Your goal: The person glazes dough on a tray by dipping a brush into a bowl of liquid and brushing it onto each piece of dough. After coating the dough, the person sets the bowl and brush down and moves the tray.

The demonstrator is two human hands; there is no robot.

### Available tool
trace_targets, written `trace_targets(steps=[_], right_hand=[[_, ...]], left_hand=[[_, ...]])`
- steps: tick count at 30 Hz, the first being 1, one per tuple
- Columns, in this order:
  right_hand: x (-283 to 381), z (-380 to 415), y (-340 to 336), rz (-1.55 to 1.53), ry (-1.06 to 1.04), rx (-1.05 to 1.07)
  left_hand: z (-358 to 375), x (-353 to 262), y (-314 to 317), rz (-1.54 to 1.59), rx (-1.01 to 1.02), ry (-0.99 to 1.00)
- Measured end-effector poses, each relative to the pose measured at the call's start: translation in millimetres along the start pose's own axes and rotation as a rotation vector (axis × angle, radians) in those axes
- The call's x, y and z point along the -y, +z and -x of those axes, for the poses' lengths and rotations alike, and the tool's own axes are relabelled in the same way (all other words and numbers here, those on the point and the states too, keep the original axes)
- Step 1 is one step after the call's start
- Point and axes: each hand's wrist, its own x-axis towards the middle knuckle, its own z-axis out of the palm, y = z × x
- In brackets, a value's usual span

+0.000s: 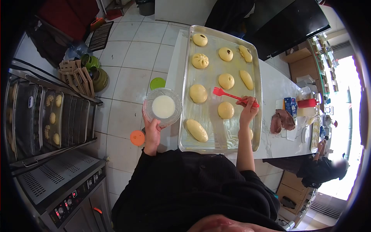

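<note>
My left hand (152, 131) grips the rim of a clear glass bowl (176, 101) with a milky pale liquid (163, 106) in it, left of the tray. In my right hand (248, 108) is a red pastry brush (228, 94), held by its handle over the baking tray (188, 77). The brush head points left, between a round dough bun (226, 81) and a glossy round bun (226, 110). Several more dough pieces lie on the tray, including a scored bun (200, 61) and a long shiny one (196, 130). My right forearm partly hides one piece at the lower right.
A marble-look counter (276, 92) carries the tray, a brown cloth (282, 121) and packages. A co-worker (324, 170) stands at the far right. At left are a tray rack (50, 120), an oven (63, 189), wooden crates (76, 75) and a green gas cylinder (98, 79).
</note>
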Motion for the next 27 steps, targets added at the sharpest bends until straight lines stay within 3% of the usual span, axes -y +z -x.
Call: trace_targets(steps=[4,6,7,9,12,15,18,21,23,25,27], right_hand=[[2.8,27.6,9.5,0.102,-0.299,0.267],[22.9,44.7,16.5,0.366,-0.614,0.529],[34.7,47.9,23.5,0.319,-0.713,0.674],[43.1,59.8,28.2,0.341,-0.700,0.764],[35.0,59.0,22.5,0.290,-0.621,0.717],[21.8,36.8,17.7,0.275,-0.540,0.474],[31.7,18.2,13.6,0.506,-0.489,0.405],[20.5,25.0,18.8,0.437,-0.638,0.494],[42.3,35.3,31.2,0.381,-0.676,0.734],[43.0,42.0,37.0,0.299,-0.652,0.781],[36.7,36.2,34.8,0.241,-0.468,0.685]], left_hand=[[-4.7,4.5,-5.4,0.003,-0.015,-0.008],[-7.1,5.9,-5.7,0.012,-0.024,0.009],[-6.9,4.5,-4.7,0.014,-0.018,0.009],[-5.2,-0.2,-2.0,0.020,-0.007,0.011],[-3.8,-0.7,-3.2,0.038,-0.006,0.025],[-2.2,1.1,-4.2,0.029,-0.042,0.068],[-0.8,-1.2,-5.4,0.038,-0.045,0.057],[-0.9,-2.8,-5.7,0.013,-0.057,0.061],[-0.5,-3.1,-6.3,0.029,-0.054,0.077],[-0.8,-2.6,-8.2,0.042,-0.044,0.085],[-1.7,-2.4,-11.1,0.053,-0.027,0.088]])
